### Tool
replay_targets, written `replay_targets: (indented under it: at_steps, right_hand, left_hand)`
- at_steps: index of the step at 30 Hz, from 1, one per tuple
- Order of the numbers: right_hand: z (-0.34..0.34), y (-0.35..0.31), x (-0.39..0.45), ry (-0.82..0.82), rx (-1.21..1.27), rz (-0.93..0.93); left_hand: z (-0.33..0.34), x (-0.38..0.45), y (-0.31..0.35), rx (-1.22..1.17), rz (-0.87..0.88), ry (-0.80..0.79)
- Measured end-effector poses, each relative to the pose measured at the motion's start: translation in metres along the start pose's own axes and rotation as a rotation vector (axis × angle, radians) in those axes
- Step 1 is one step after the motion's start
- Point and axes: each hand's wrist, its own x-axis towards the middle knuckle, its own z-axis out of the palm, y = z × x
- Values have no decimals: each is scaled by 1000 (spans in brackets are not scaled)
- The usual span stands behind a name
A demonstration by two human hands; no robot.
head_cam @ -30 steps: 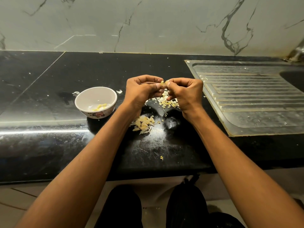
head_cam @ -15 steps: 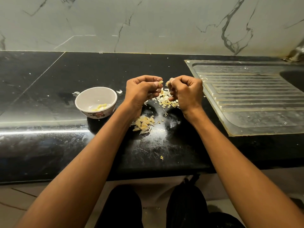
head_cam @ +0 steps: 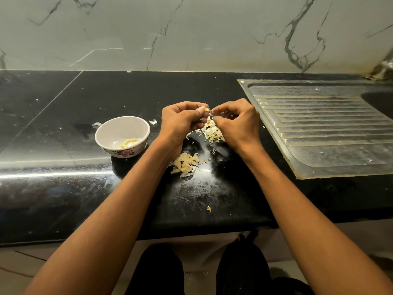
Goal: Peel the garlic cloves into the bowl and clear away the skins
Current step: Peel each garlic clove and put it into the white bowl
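1. Above the black countertop (head_cam: 63,128), two bare hands are held close together, both with fingers curled.
2. A yellowish garlic clove (head_cam: 206,109) is pinched between the thumb and fingertips of the left hand (head_cam: 180,122).
3. A small white flake of skin (head_cam: 211,112) is pinched at the fingertips of the right hand (head_cam: 236,122), just beside the clove; whether the flake is attached to the clove cannot be told.
4. Directly under the hands, a heap of pale garlic skins (head_cam: 211,133) is spread on the counter, partly hidden by the right hand.
5. A second pile of yellowish pieces (head_cam: 186,165) is seen nearer the counter's front edge, beside the left forearm; whether these are unpeeled cloves or skins cannot be told.
6. A white bowl with a floral band (head_cam: 122,135) is set upright to the left of the hands, apart from them, and a few peeled yellow cloves (head_cam: 128,142) are seen at its bottom.
7. Loose flakes are scattered around the bowl, and a single scrap (head_cam: 209,208) is seen near the front edge.
8. A ribbed steel drainboard (head_cam: 323,128) is set into the counter to the right, and a marble-patterned wall (head_cam: 191,33) is seen behind.
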Motion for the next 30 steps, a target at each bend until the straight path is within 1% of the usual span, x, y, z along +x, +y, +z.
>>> replay_targets:
  at_steps: [4, 8, 23, 30]
  right_hand:
    - [0, -4, -1, 35, 97, 10]
    - [0, -7, -2, -25, 236, 58]
    - [-1, -5, -3, -66, 288, 42]
    - [0, -4, -3, -44, 252, 34]
  left_hand:
    - [1, 0, 0, -1, 2, 28]
    - [1, 0, 0, 9, 5, 47]
    - [0, 0, -1, 57, 41, 67]
    - [1, -1, -2, 100, 77, 62]
